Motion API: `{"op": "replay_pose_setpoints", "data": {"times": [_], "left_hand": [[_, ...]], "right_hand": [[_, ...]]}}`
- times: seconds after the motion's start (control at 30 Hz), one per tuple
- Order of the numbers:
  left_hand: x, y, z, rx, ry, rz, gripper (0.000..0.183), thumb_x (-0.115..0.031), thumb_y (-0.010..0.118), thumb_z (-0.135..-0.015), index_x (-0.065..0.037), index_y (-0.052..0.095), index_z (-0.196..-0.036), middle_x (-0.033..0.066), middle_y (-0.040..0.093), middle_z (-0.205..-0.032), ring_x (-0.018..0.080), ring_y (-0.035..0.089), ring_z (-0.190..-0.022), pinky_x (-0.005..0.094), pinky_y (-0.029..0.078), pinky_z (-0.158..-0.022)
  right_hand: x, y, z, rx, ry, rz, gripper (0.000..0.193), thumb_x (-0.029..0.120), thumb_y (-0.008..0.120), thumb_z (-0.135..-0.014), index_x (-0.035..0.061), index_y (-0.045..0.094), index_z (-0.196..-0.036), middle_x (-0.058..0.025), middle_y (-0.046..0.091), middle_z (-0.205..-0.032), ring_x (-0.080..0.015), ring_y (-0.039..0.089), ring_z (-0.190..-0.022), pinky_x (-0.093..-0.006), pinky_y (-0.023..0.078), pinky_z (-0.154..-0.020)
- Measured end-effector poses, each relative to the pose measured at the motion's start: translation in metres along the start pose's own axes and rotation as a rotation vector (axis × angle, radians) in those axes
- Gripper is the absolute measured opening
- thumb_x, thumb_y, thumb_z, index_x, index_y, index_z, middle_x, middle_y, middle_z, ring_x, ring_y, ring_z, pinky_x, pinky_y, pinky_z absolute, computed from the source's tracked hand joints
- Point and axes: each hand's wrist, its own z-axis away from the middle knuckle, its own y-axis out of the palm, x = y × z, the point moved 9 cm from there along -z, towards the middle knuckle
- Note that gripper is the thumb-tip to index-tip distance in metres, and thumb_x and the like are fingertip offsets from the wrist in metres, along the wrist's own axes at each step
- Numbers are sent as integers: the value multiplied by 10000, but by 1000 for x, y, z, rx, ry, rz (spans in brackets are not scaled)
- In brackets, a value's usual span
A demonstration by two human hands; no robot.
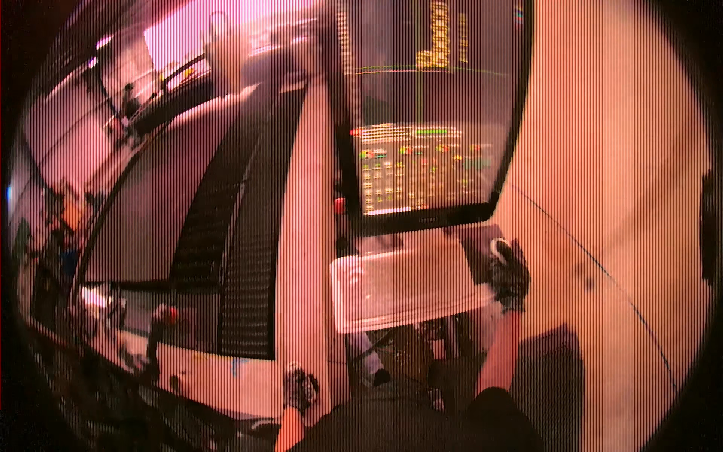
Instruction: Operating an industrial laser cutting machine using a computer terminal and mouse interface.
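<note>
Far L, a big machine bed (143, 218) w/ a grey sheet surface and dark ribbed strips (248, 279) alongside; a red-topped fitting (172, 315) stands near its lower end. Next, a pale long beam (305, 226); the gloved L hand (299, 388) is at its near end, fingers bent (can't tell if it's gripping anything). Mid-pic, a tilted monitor (437, 98), lit w/ graphs & rows of icons, above a pale keyboard-like panel (407, 279). Just R of the panel, the gloved R hand (510, 277) is over a dark pad (478, 245), pale rounded piece (498, 247) at its fingers; grip unclear. Far R, pale floor (617, 166) w/ a dark curved line.
</note>
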Motion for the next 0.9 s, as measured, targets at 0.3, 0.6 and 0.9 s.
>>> {"op": "replay_pose_setpoints", "data": {"times": [0.3, 0.6, 0.9], "left_hand": [[3, -6, 6, -55, 75, 38, 301, -375, 690, -950, -117, 628, -1091, 135, 697, -896, 334, 695, -738, 496, 614, -637], [-1, -3, -1, -74, 41, -76, 447, -516, 714, -920, -128, 608, -1115, 100, 682, -868, 306, 664, -718, 465, 592, -641], [-1, -3, 7, -104, 49, 29, 439, -484, 752, -887, -88, 661, -1056, 115, 699, -852, 305, 674, -728, 476, 602, -665]], "right_hand": [[-9, 5, -1, 10, 4, 141, 409, 235, 772, -838, 202, 716, -1242, -238, 556, -1455, -389, 574, -1305, -435, 477, -1087], [6, -17, 0, -62, 72, 53, 403, 221, 816, -784, 231, 748, -1182, -238, 602, -1395, -394, 608, -1252, -439, 495, -1063], [9, -15, -2, -25, 117, 77, 346, 266, 796, -804, 222, 765, -1146, -202, 597, -1416, -373, 614, -1246, -429, 502, -1058]]}}
